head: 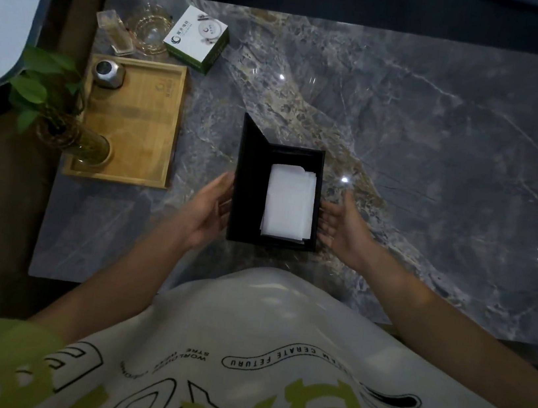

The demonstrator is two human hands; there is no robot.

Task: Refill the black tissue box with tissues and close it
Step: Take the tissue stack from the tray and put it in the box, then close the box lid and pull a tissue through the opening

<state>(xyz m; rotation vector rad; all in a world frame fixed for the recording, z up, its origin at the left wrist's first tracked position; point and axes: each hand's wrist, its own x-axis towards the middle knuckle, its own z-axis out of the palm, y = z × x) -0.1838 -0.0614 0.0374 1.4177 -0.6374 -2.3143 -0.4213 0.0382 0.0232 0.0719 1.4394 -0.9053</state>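
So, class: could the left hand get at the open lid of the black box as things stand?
Probably yes. The left hand sits against the box on the lid's side, with nothing between them.

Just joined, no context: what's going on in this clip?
A person is refilling a black tissue box on a marble table. A stack of white tissues already lies inside, and the lid stands open on the left side. The left hand is against the box's left wall; the right hand is open beside its right wall. Closing the lid is what remains. A wooden tray and a small white carton sit untouched to the left.
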